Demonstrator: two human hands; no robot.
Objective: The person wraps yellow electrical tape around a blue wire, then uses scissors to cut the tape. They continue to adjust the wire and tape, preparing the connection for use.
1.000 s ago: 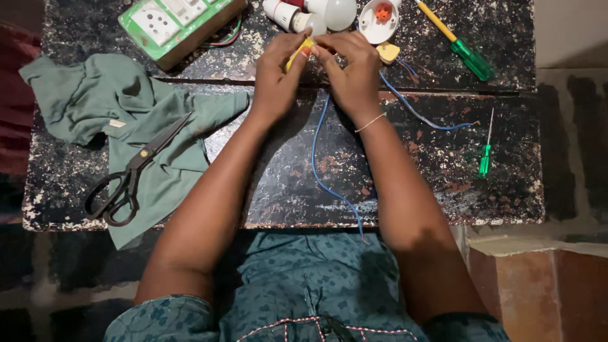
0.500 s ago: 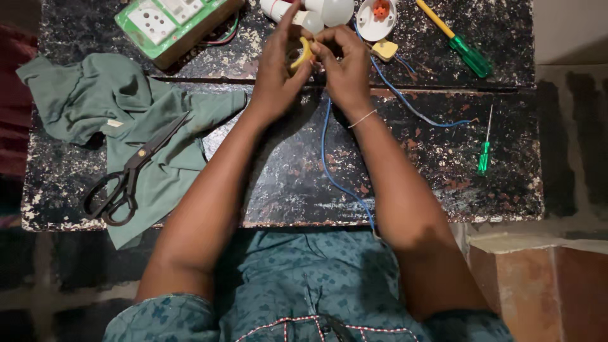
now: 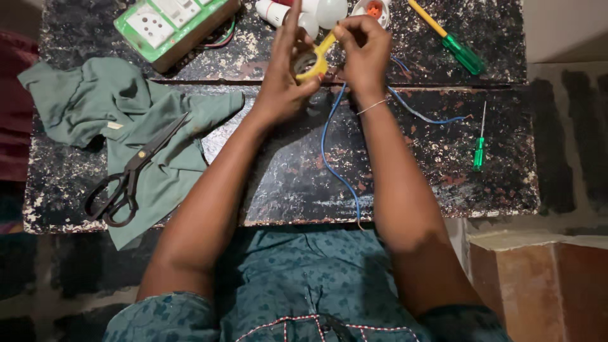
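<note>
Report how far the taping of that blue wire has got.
Done: tape end pulled free of the yellow tape roll, held in the left hand. In hand: right hand pinches the strip by the blue wire. Left: no wrap visible on the wire; scissors lie untouched.

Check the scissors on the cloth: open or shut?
Nearly shut. The scissors lie flat on the green cloth, blades together to one point and the two handle loops side by side. Neither hand touches them.

two screwdrivers (image 3: 448, 37), one scissors (image 3: 130, 175).
</note>
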